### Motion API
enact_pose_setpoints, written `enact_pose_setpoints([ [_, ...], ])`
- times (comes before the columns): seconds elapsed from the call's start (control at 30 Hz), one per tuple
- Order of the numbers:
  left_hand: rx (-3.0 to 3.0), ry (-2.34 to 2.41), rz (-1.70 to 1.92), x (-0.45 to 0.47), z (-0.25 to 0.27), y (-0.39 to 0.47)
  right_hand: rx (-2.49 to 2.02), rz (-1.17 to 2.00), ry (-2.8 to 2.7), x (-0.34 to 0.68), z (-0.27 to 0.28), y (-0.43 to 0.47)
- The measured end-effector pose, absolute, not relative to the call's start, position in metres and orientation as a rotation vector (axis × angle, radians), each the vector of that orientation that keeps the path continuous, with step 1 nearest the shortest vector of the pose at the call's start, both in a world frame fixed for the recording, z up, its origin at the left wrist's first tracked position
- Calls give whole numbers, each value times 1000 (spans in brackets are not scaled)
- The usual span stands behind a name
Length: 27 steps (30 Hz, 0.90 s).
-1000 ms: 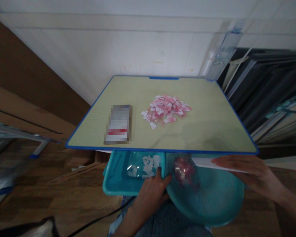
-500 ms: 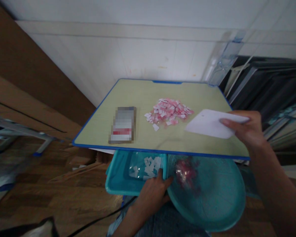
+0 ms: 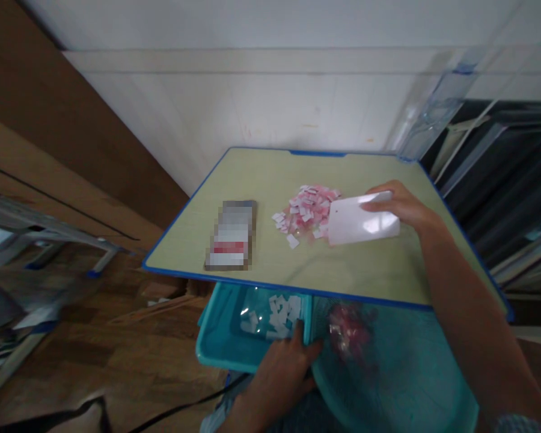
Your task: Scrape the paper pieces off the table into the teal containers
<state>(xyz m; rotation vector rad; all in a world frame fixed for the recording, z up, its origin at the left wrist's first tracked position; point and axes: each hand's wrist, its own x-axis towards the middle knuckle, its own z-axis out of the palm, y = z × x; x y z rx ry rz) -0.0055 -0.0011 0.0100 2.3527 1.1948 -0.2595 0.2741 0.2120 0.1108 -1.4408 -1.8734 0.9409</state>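
Note:
A white plastic scraper (image 3: 363, 225) with a small hole near one end is pinched in my right hand (image 3: 399, 204). Its left edge meets the right side of a pile of small pink-and-white pieces (image 3: 311, 204), which lies on the pale board table (image 3: 261, 174). Below the table's front edge, my left hand (image 3: 284, 367) grips where the rims of a rectangular teal basin (image 3: 207, 346) and a round teal basket (image 3: 433, 361) meet. White pieces (image 3: 282, 313) lie in the basin. Something red in clear plastic (image 3: 347, 331) lies in the basket.
A phone-like slab, blurred out (image 3: 232, 234), lies on the table's left part. A clear plastic bottle (image 3: 437, 114) stands at the back right corner, by the wall. Dark stacked panels (image 3: 509, 156) are at the right, cardboard (image 3: 72, 162) at the left.
My right hand has brought the scraper leftward to the pile, whose right side is now pushed in. My left hand stays at the rims. The view has shifted slightly.

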Motion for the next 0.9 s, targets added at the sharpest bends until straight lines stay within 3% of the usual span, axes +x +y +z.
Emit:
enact_pose_setpoints([
  [0.67,2353,1212,-238,-3,4,-2,-1398,1264,-1814,286,115,201],
  [0.9,2345,1206,-287,-3,2,-2,-1446,1141,-1513,303,100,193],
])
